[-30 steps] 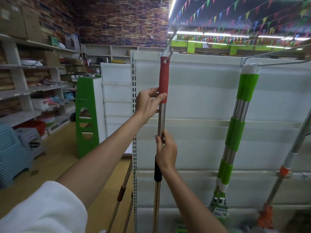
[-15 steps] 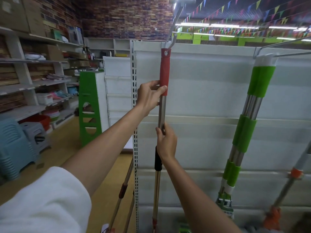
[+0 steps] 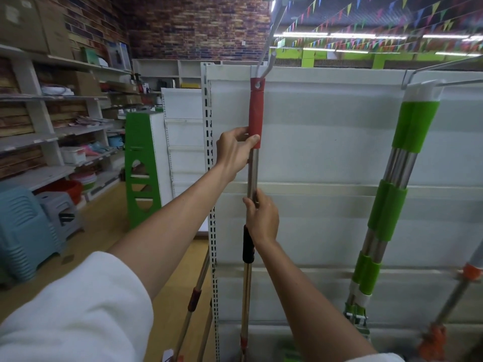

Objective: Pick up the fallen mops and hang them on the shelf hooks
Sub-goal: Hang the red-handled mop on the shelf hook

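While a white shelf panel [image 3: 326, 142] fills most of the view, with a perforated upright [image 3: 209, 158] along its left edge, a wall of shelving [image 3: 52, 121] stacked with boxes and goods runs down the left under a brick wall [image 3: 198, 30]. A green stand [image 3: 141, 165] rises beside the panel, and blue and grey stools [image 3: 28, 231] sit on the wooden floor [image 3: 104, 231].

On the right a mop with green sleeves [image 3: 386, 212] hangs against the panel from a wire hook [image 3: 441, 69] by its white cap. Further right, only partly in view, a pole with an orange collar [image 3: 470, 273] leans across the panel.

The mop with the red handle [image 3: 255, 116] stands upright against the panel near its left edge, its steel shaft running down past a black collar [image 3: 247, 246]. The hole in its red top sits right at the tip of a metal hook [image 3: 271, 48]; whether the hook passes through it cannot be told.

The left hand [image 3: 235, 152] has its grip closed round the bottom of the red handle, thumb across the front. The right hand [image 3: 262, 218] has its grip wrapped round the steel shaft just above the black collar. Two more poles [image 3: 193, 304] lean by the upright, low down.
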A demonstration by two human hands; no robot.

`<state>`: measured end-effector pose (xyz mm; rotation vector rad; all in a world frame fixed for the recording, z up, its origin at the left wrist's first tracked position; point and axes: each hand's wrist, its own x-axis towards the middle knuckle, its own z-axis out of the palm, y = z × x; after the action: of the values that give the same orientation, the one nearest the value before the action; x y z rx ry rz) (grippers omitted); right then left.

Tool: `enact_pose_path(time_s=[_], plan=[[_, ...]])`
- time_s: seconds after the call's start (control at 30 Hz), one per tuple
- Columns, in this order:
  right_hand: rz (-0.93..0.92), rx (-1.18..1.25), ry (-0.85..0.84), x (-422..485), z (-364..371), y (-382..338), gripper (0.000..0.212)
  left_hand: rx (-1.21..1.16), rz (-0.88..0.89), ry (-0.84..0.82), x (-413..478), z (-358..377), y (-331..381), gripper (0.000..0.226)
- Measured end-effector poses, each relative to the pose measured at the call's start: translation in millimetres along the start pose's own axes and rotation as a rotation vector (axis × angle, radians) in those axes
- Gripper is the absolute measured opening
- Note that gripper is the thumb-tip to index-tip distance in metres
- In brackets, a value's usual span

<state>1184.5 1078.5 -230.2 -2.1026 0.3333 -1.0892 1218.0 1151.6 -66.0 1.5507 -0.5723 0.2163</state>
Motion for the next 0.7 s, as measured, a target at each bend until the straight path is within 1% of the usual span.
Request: enact_pose_path(time_s=[0.13,0.17,0.23,0.3,0.4,0.5,0.57,0.7], plan=[[0.004,-0.036,-0.046,1,-7,-4,0.02,-0.018,-0.02,0.004,-4,-1,-4,0.027],[0.006,-0.038,-0.06,1,-10,-4,0.023,-0.015,-0.028,-0.004,-6,-1,-6,0.03],[0.012,-0.033,-0.076,-3,-15,-5,0.029,-0.006,-0.046,-0.023,-11,-4,-10,0.043],[0.025,-0.034,-0.074,-11,-20,-5,0.04,0.0,-0.049,-0.026,-18,-11,-14,0.054],[0.04,-0.056,-0.034,-25,-28,-8,0.057,0.016,-0.031,0.005,-31,-24,-19,0.056],[0.033,-0.094,0.027,-34,-28,-17,0.06,0.04,-0.032,0.051,-41,-43,-27,0.06],[0.012,-0.088,0.049,-43,-23,-26,0.06,0.055,-0.04,0.052,-49,-59,-33,0.063],[0.013,-0.096,0.01,-63,-2,-46,0.062,0.071,-0.054,0.063,-65,-98,-47,0.062]])
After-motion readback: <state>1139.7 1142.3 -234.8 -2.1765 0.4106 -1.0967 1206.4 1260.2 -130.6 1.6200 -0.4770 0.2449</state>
